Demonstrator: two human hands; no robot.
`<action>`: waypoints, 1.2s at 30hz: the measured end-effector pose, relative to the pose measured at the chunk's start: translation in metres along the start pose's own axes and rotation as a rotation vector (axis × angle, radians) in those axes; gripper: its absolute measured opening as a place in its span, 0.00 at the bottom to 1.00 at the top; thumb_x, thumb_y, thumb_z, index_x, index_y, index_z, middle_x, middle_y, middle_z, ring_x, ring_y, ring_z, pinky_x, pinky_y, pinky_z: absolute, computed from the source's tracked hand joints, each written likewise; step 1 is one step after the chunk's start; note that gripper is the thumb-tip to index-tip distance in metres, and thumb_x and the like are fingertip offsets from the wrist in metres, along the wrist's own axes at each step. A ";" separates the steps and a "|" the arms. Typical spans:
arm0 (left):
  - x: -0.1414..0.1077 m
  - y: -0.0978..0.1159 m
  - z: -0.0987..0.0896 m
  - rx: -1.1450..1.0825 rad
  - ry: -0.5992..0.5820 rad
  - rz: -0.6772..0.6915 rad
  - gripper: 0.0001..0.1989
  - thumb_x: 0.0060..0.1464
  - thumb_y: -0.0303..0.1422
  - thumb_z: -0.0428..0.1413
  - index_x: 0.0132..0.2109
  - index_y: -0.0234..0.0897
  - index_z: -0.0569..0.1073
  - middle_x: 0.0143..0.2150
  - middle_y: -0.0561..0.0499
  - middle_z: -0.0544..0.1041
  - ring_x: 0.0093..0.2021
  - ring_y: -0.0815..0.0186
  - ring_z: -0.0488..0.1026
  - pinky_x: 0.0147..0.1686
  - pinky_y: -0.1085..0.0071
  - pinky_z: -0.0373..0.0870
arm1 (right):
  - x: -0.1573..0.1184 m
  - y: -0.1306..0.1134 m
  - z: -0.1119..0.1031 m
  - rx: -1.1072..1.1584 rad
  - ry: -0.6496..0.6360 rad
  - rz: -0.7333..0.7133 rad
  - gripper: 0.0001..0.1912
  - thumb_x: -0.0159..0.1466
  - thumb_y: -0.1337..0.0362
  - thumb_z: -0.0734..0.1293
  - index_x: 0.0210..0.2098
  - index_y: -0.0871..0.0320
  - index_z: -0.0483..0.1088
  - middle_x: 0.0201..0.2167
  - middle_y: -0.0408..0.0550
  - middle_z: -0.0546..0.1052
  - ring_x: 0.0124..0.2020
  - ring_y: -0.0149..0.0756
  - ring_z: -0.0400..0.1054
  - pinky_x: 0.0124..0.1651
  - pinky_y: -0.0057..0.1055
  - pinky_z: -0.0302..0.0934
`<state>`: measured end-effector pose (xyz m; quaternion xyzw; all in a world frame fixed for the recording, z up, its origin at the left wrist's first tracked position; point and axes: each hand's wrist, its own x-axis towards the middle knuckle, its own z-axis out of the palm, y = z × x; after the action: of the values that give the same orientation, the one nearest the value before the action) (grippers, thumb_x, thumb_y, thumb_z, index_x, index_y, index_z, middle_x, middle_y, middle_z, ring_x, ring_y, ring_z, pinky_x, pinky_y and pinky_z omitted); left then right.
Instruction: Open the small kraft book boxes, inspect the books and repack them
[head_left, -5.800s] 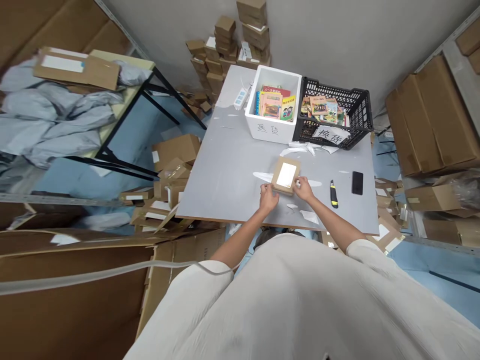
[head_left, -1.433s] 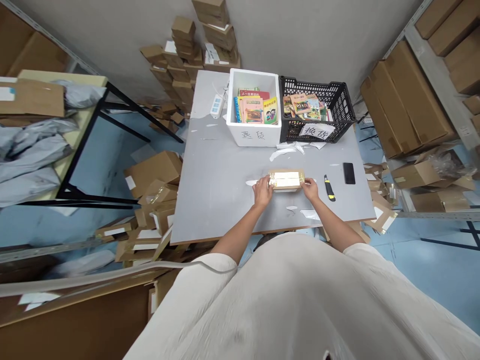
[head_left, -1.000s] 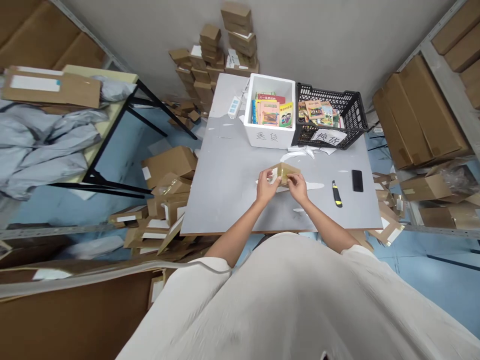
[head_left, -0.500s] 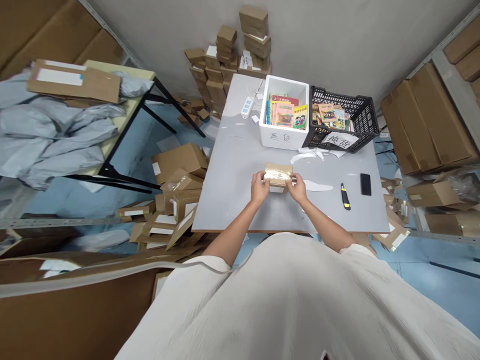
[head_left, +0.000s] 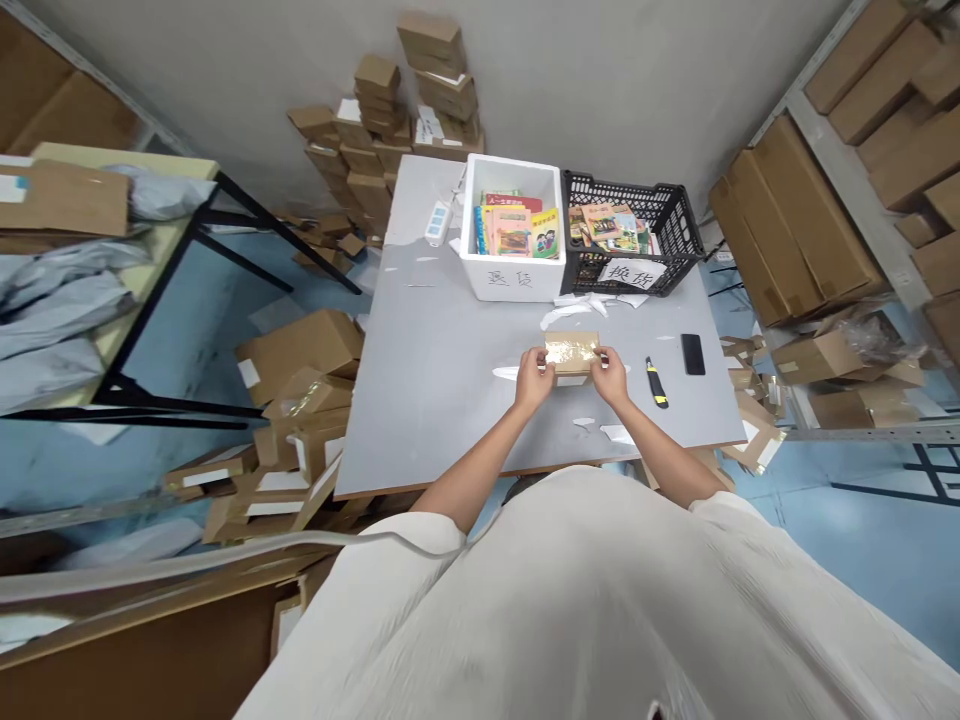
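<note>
A small brown cardboard box with shiny clear tape across it is held between my two hands over the grey table. My left hand grips its left end, fingers closed on the edge. At the opposite end, my right hand holds it the same way. White paper scraps lie on the tabletop around the box. To the right of my right hand is a black and yellow utility knife, with a black phone beyond it.
Behind the box stand a white foam bin and a black plastic crate, both holding books. A white power strip lies at the back left. Cardboard boxes crowd the floor at left; a shelf stands at right.
The view has turned to the right, so the table and bins sit further left. My hands and the box have shifted rightward over the table, both hands still holding it. More paper scraps show.
</note>
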<state>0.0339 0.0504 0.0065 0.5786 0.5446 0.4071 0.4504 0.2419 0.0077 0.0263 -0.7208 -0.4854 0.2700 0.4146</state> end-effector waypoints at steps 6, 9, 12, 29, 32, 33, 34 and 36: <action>0.000 0.014 0.070 -0.025 -0.068 -0.007 0.13 0.64 0.29 0.60 0.54 0.43 0.75 0.55 0.45 0.76 0.52 0.57 0.78 0.56 0.57 0.79 | 0.016 0.033 -0.063 -0.032 0.065 -0.035 0.20 0.66 0.59 0.65 0.55 0.54 0.76 0.58 0.58 0.81 0.56 0.52 0.75 0.68 0.50 0.69; -0.004 0.018 0.092 0.038 -0.042 -0.007 0.13 0.63 0.28 0.60 0.54 0.44 0.75 0.54 0.45 0.76 0.54 0.54 0.78 0.61 0.52 0.77 | 0.021 0.046 -0.083 -0.041 0.034 -0.051 0.20 0.67 0.58 0.66 0.56 0.53 0.77 0.58 0.58 0.81 0.57 0.53 0.75 0.69 0.51 0.68; -0.009 0.025 0.104 0.177 0.058 0.089 0.16 0.62 0.26 0.60 0.55 0.43 0.76 0.59 0.40 0.75 0.63 0.47 0.74 0.69 0.46 0.70 | 0.023 0.051 -0.088 0.004 -0.032 -0.081 0.22 0.69 0.54 0.67 0.60 0.53 0.75 0.62 0.59 0.80 0.59 0.53 0.75 0.68 0.50 0.69; -0.009 -0.023 0.015 0.233 0.190 -0.148 0.19 0.65 0.33 0.62 0.61 0.44 0.73 0.59 0.40 0.77 0.65 0.47 0.75 0.69 0.50 0.71 | 0.018 0.057 -0.039 0.094 -0.260 -0.040 0.17 0.68 0.50 0.65 0.48 0.52 0.79 0.57 0.55 0.83 0.53 0.47 0.78 0.62 0.46 0.74; -0.009 -0.041 0.000 0.248 0.136 -0.206 0.18 0.68 0.32 0.58 0.63 0.42 0.72 0.62 0.39 0.77 0.66 0.48 0.75 0.69 0.51 0.71 | 0.015 0.066 -0.043 0.019 -0.262 -0.016 0.17 0.68 0.53 0.64 0.49 0.52 0.79 0.57 0.55 0.83 0.51 0.46 0.78 0.63 0.46 0.73; -0.009 -0.046 -0.003 0.254 0.122 -0.221 0.18 0.69 0.32 0.57 0.63 0.41 0.71 0.63 0.38 0.77 0.66 0.48 0.75 0.69 0.51 0.71 | 0.013 0.070 -0.045 -0.009 -0.258 -0.001 0.17 0.68 0.54 0.64 0.49 0.53 0.79 0.57 0.55 0.83 0.51 0.46 0.78 0.64 0.47 0.73; -0.009 -0.050 -0.005 0.259 0.112 -0.230 0.18 0.70 0.32 0.56 0.63 0.40 0.71 0.64 0.37 0.77 0.66 0.48 0.75 0.69 0.51 0.71 | 0.011 0.074 -0.047 -0.037 -0.254 0.017 0.17 0.68 0.55 0.63 0.49 0.53 0.79 0.58 0.55 0.83 0.51 0.46 0.78 0.64 0.47 0.72; -0.008 -0.057 -0.008 0.259 0.097 -0.234 0.18 0.70 0.33 0.56 0.64 0.40 0.71 0.65 0.36 0.77 0.66 0.48 0.75 0.69 0.50 0.72 | 0.007 0.084 -0.052 -0.098 -0.242 0.056 0.17 0.67 0.56 0.63 0.49 0.54 0.79 0.57 0.55 0.84 0.51 0.45 0.79 0.64 0.46 0.73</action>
<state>0.0105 0.0427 -0.0466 0.5442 0.6773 0.3055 0.3896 0.3259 -0.0190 -0.0189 -0.7157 -0.5241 0.3425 0.3094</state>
